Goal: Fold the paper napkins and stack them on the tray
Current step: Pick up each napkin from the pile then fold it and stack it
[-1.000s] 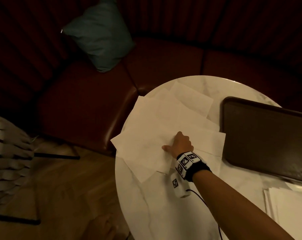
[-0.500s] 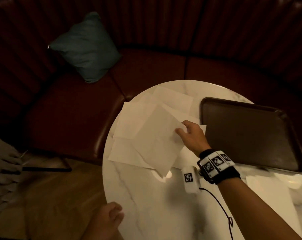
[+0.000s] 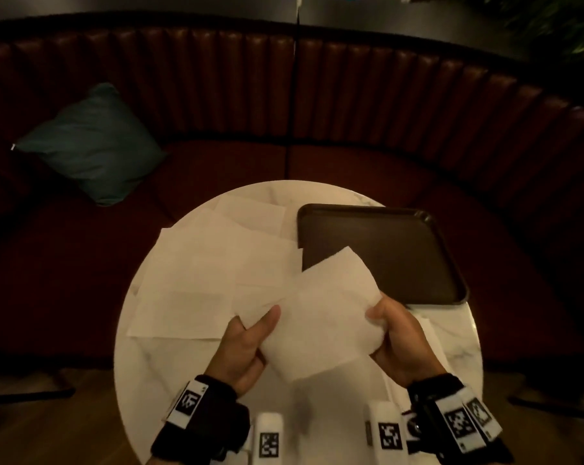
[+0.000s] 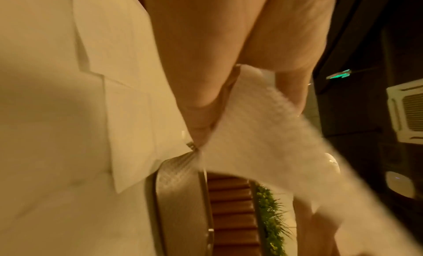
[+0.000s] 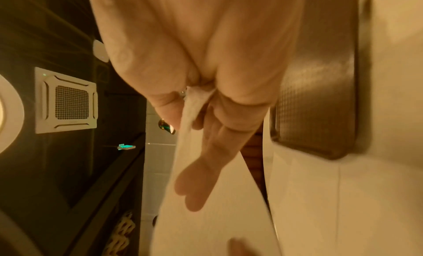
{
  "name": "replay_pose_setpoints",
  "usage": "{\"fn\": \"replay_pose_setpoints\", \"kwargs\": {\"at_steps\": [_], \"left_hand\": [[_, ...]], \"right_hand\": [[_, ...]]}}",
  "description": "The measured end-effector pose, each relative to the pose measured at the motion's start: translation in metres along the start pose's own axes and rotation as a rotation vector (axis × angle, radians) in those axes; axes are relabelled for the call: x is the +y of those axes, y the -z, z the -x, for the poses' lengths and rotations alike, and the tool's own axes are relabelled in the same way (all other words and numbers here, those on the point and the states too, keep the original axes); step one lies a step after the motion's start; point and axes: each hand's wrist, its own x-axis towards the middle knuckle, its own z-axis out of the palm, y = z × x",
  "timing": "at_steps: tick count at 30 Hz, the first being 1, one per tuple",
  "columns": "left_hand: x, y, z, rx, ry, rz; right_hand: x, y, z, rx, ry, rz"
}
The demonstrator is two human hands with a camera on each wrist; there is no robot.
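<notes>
Both hands hold one white paper napkin [image 3: 320,317] above the near middle of the round marble table [image 3: 156,380]. My left hand [image 3: 247,344] pinches its left edge, thumb on top. My right hand [image 3: 394,333] grips its right edge, where the paper bunches. In the left wrist view the napkin [image 4: 258,133] runs from the fingers [image 4: 201,97] toward the lower right. In the right wrist view the napkin [image 5: 213,196] hangs from the pinching fingers [image 5: 167,104]. Several loose unfolded napkins [image 3: 213,273] lie spread over the table's left half. The dark tray [image 3: 384,246] sits at the right, bare.
A dark red curved bench [image 3: 351,105] wraps round the far side of the table, with a teal cushion [image 3: 89,146] on its left. Some white paper [image 3: 431,333] lies on the table under my right hand, near the tray's front edge.
My right hand lifted one napkin off the pile and carried it right and nearer. My left hand came up from below the table edge and took its left side.
</notes>
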Motion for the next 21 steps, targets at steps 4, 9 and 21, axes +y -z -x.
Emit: {"fn": "replay_pose_setpoints", "kwargs": {"at_steps": [4,9,21], "left_hand": [[0.002,-0.026,0.001,0.013,-0.124,-0.237],[0.009,-0.046,0.009,-0.077,-0.115,-0.408],[0.03,-0.065,0.015,-0.025,-0.234,-0.558]], "right_hand": [[-0.012,0.041,0.025,0.014,0.036,0.142],[-0.03,0.053,0.037,0.003,0.102,0.235],[-0.042,0.067,0.041,0.005,0.338,0.396]]}}
